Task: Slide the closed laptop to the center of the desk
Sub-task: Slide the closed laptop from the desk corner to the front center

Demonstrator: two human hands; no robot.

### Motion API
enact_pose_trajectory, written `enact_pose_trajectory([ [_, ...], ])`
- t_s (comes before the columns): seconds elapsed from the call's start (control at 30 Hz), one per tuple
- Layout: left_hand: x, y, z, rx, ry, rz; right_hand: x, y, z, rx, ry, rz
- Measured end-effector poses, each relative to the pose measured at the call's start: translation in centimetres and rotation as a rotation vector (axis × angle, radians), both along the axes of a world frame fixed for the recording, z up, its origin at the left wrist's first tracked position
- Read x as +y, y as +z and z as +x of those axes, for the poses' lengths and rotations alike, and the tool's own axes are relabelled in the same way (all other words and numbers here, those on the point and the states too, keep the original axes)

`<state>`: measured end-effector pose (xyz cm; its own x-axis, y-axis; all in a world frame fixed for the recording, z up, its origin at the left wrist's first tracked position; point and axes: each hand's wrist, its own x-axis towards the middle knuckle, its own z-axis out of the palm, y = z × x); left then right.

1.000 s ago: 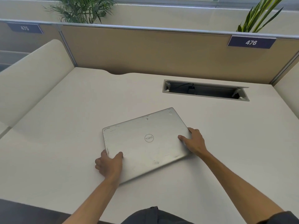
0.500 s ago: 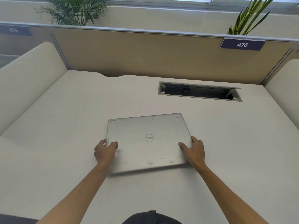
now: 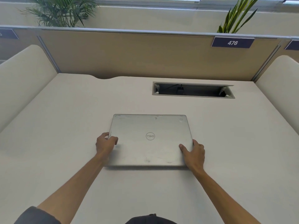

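Observation:
A closed silver laptop with a round logo lies flat on the pale desk, its edges square to the desk's back panel. My left hand grips its left edge, thumb on the lid. My right hand holds the right edge near the front corner, thumb resting on the lid. Both forearms reach in from the bottom of the view.
An open cable slot is sunk in the desk behind the laptop, to the right. A tan partition with a "476" label closes the back. Cream side screens flank the desk. Plants stand behind the partition.
The laptop has turned from a skewed angle to square with the desk and moved a little away from me. Both hands stayed on its side edges.

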<state>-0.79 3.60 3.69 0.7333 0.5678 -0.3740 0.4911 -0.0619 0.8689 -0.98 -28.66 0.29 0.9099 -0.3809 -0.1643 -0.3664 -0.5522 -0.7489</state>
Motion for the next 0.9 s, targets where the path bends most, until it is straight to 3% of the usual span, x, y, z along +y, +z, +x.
enact_pose_trajectory([
  [0.47,0.8,-1.3,1.1,-0.012,-0.084,0.086,0.0,-0.5,-0.2,-0.009,0.025,-0.055],
  [0.9,3.8,-4.5,-5.9,-0.124,-0.604,0.392,-2.1,-1.6,-4.6,-0.124,0.355,-0.157],
])
